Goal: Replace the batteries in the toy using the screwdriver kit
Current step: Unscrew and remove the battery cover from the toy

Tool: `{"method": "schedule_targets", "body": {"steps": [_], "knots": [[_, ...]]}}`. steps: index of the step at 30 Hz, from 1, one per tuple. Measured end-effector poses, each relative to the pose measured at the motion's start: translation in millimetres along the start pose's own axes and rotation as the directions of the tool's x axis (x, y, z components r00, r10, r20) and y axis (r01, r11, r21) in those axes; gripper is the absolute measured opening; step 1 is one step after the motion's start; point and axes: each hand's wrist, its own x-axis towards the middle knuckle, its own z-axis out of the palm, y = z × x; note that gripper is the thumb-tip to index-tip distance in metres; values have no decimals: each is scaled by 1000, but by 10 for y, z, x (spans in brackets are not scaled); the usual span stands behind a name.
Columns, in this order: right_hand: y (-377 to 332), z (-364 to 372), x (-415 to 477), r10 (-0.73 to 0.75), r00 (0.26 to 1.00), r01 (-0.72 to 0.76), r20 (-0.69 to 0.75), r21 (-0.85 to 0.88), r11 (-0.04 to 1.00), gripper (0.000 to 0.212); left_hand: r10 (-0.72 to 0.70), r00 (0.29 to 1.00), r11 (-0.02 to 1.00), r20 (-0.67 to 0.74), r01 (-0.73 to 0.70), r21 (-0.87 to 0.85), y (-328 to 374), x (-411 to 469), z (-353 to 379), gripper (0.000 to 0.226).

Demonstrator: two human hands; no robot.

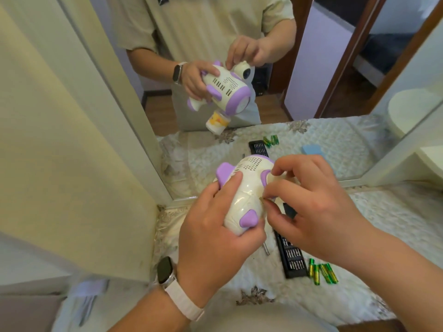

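A cream and purple toy (244,200) is held up over the table by my left hand (215,233), which wraps its lower body. My right hand (314,202) touches the toy's right side, thumb and forefinger pinched on something small and greenish at the toy's side; I cannot tell what it is. The black screwdriver kit tray (291,257) lies on the cloth below my hands. Several green batteries (322,273) lie just right of the tray. A metal screwdriver shaft (266,249) pokes out under my left hand.
A quilted floral cloth (374,236) covers the table. A mirror (311,68) stands right behind it and reflects the toy, hands and kit. A cream cabinet wall (72,164) rises at the left. A smartwatch sits on my left wrist.
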Motion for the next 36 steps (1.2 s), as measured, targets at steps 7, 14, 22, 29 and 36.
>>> {"method": "schedule_targets", "body": {"steps": [7,14,22,29,36], "knots": [[-36,-46,-6,12,996,-8,91,-44,999,10,30,999,999,14,-31,29,-24,-22,-24,68],[-40,-45,-26,-13,994,24,104,-106,994,8,38,998,999,48,-40,24,-19,-22,-28,68],[-60,-30,-56,6,993,15,122,-170,985,9,52,993,998,101,-54,12,-31,-47,8,69],[61,-9,-186,48,991,-35,124,-109,993,8,40,992,999,120,-43,19,20,-119,154,67],[442,-46,-296,46,978,-47,203,2,999,9,-190,961,981,202,196,-7,182,-170,481,72]]}}
